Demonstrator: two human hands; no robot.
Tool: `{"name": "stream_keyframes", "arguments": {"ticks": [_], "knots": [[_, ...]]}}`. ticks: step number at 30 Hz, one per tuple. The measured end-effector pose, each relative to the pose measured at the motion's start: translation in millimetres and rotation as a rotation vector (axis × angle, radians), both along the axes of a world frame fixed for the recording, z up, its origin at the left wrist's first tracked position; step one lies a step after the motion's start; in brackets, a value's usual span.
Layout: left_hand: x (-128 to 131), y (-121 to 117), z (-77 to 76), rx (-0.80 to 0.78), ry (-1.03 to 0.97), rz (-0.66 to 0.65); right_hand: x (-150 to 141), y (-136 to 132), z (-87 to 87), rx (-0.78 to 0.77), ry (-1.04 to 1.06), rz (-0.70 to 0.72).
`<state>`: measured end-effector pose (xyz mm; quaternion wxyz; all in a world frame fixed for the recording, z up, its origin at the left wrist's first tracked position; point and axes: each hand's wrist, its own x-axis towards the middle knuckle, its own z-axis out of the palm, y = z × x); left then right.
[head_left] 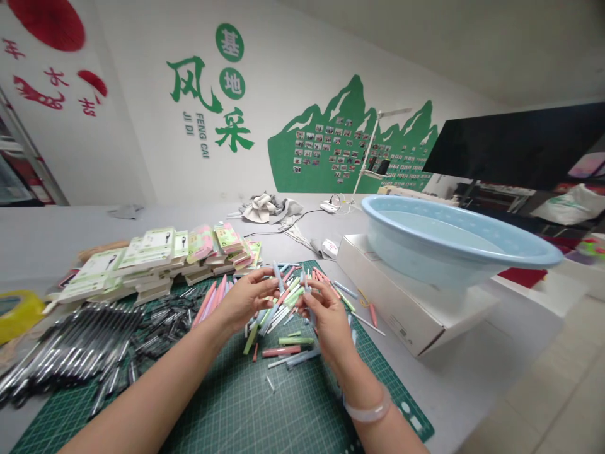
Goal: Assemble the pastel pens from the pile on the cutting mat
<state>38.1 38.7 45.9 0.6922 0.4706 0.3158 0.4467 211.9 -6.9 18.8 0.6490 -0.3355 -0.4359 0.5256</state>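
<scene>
My left hand (249,295) pinches a slim light-blue pen part (277,273) between thumb and fingers. Just to its right, my right hand (327,310) closes on another bluish pen part (304,279), partly hidden by the fingers. A small gap separates the two hands. Beneath them, a loose heap of pastel pen pieces (282,315) in blue, green, pink and white covers part of a green cutting mat (274,416). A red-pink barrel (282,351) and a green piece (295,341) lie in front of the heap.
Black and clear pens (89,340) spread on the left beside yellow tape (21,312). Behind them are stacked small boxes (155,249). A light-blue basin (435,252) rests on a white carton (401,302) at right. Cloths (267,208) and a cable lie at the back.
</scene>
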Motion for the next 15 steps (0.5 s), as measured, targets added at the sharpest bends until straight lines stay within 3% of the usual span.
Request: {"name": "stream_keyframes", "arguments": {"ticks": [7,15], "knots": [[-19,-5,6.5,0.003,-0.103,0.138,-21,-10,-3.8,-0.022,-0.126,0.124],[-17,-7,9.1,0.007,-0.136,0.143,-23,-11,-4.5,-0.022,-0.155,0.131]]}}
